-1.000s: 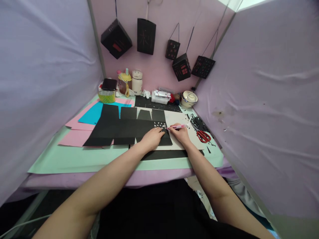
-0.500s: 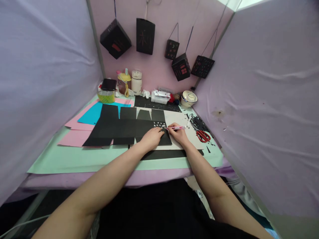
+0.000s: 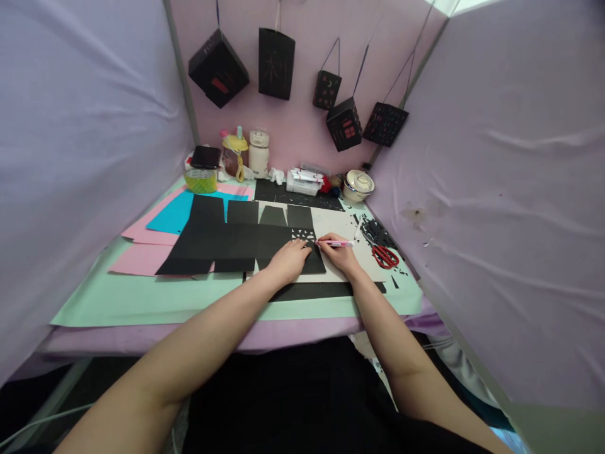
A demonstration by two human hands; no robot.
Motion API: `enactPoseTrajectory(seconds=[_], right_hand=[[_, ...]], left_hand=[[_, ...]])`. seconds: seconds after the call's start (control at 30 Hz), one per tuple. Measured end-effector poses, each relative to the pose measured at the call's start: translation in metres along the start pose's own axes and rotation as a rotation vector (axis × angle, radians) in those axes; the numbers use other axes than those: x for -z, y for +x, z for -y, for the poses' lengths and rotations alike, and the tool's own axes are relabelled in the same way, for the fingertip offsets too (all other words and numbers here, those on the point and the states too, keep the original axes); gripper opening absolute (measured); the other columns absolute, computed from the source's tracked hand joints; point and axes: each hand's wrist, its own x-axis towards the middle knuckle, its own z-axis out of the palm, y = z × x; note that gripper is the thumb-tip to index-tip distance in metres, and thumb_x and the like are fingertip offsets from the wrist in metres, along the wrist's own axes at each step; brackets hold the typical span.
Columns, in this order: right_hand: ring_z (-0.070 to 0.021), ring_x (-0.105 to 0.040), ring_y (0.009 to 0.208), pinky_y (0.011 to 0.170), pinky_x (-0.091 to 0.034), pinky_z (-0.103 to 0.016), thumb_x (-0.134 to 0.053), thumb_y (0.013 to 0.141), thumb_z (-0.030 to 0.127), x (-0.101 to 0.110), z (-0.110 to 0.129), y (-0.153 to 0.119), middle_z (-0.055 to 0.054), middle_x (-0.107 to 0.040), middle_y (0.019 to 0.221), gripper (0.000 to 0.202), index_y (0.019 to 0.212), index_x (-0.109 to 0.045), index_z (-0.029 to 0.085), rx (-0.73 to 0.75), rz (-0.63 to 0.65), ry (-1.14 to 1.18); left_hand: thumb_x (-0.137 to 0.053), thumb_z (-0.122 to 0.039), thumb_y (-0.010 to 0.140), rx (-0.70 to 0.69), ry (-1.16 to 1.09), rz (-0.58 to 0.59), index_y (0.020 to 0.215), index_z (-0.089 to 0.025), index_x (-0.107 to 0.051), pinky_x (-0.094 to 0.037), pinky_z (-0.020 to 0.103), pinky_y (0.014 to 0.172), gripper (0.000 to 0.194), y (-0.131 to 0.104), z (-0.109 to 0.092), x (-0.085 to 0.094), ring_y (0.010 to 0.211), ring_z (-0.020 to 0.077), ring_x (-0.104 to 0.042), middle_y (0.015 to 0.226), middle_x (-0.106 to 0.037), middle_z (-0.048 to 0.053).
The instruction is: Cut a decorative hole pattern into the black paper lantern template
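Observation:
A large sheet of black card [image 3: 217, 246] with flaps along its edges lies on a white board [image 3: 333, 222]. My left hand [image 3: 289, 260] rests flat on the card's right part, fingers stretched just below a patch of small triangular cut-outs [image 3: 302, 234]. In my right hand [image 3: 338, 252] is a slim pink-and-white craft knife [image 3: 341, 243], held like a pen. Its tip meets the card's right edge area close to my left fingertips; the blade is too small to make out.
Red-handled scissors [image 3: 385, 256] lie at right beside black paper scraps [image 3: 377, 232]. Pink and blue paper [image 3: 167, 214] lies at left. Along the back stand yellow tape [image 3: 201, 181], a white bottle [image 3: 259, 154] and a lidded bowl [image 3: 358, 186]. Black lanterns [image 3: 276, 63] hang above.
Both hands stay almost in place, with the knife still at the same area of the card. The whole view has shifted very slightly.

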Motion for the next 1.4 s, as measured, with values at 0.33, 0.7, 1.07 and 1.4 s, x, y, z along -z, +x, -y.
enactPoseTrajectory(seconds=[0.33,0.7,1.07,1.4], right_hand=[[-0.0185,-0.062,0.078,0.074,-0.047,-0.031,-0.056,0.083,0.042,0.0010,0.0017,-0.0018,-0.005,-0.069,0.082,0.025,0.083,-0.068,0.020,-0.010,-0.020,-0.016],[-0.0173,-0.060,0.072,0.071,-0.047,-0.030,-0.054,0.082,0.039,0.0014,0.0033,-0.0037,-0.003,-0.066,0.076,0.022,0.078,-0.065,0.020,-0.038,-0.049,-0.037],[-0.0169,-0.058,0.070,0.070,-0.045,-0.029,-0.054,0.082,0.037,0.0023,0.0040,-0.0041,-0.003,-0.065,0.074,0.020,0.075,-0.063,0.020,-0.047,-0.049,-0.049],[-0.0169,-0.059,0.070,0.067,-0.045,-0.029,-0.056,0.082,0.039,-0.0005,0.0004,-0.0038,-0.002,-0.064,0.074,0.021,0.076,-0.063,0.020,-0.070,-0.050,0.001]], left_hand=[[-0.041,-0.010,0.089,0.011,0.022,0.013,0.117,-0.015,-0.065,-0.040,0.037,0.101,0.038,0.0019,0.0013,-0.0036,0.117,0.0248,-0.054,0.127,-0.061,0.013],[-0.040,-0.009,0.088,0.008,0.007,0.021,0.118,-0.014,-0.064,-0.039,0.039,0.103,0.039,0.0010,-0.0013,-0.0004,0.122,0.0256,-0.052,0.130,-0.059,0.013],[-0.040,-0.007,0.089,0.010,0.016,0.030,0.118,-0.013,-0.065,-0.039,0.038,0.102,0.038,0.0006,-0.0021,0.0016,0.120,0.0258,-0.052,0.128,-0.060,0.014],[-0.041,-0.008,0.089,0.000,0.040,0.017,0.117,-0.013,-0.065,-0.040,0.037,0.100,0.037,0.0010,-0.0013,-0.0005,0.115,0.0256,-0.054,0.124,-0.061,0.014]])
